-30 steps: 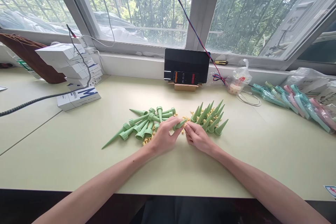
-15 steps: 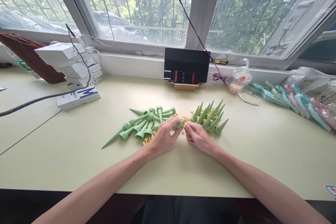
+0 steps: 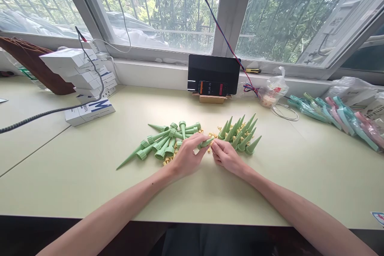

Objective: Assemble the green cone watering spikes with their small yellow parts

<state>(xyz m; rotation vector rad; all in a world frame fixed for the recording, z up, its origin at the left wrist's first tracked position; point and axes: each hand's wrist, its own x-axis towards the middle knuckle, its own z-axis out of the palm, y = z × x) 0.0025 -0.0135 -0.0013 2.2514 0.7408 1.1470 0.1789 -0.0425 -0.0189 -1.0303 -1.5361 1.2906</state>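
A green plastic watering spike (image 3: 206, 143) is gripped between the thumb and fingers of my left hand (image 3: 189, 155), its pointed end toward the right. My right hand (image 3: 225, 153) is closed right by that tip, thumb pressed on curled fingers; whatever it pinches is hidden, though a bit of yellow shows near the fingertips. Left of my hands lies a loose pile of green spikes (image 3: 162, 144) with ribbed caps. Small yellow parts (image 3: 168, 161) lie under and beside this pile. To the right, several green spikes (image 3: 240, 134) stand upright in rows, with yellow pieces among them.
A phone (image 3: 212, 88) showing a timer leans on a black tablet (image 3: 216, 70) over a small cardboard stand (image 3: 212, 99). White boxes (image 3: 90, 112) and a dark cable (image 3: 42, 114) are at the left. Bagged pastel straps (image 3: 339, 114) lie at the right, near a plastic bag (image 3: 272, 90).
The spike in my left hand has tipped slightly, its point a little lower and further right. Both hands stay nearly in place.
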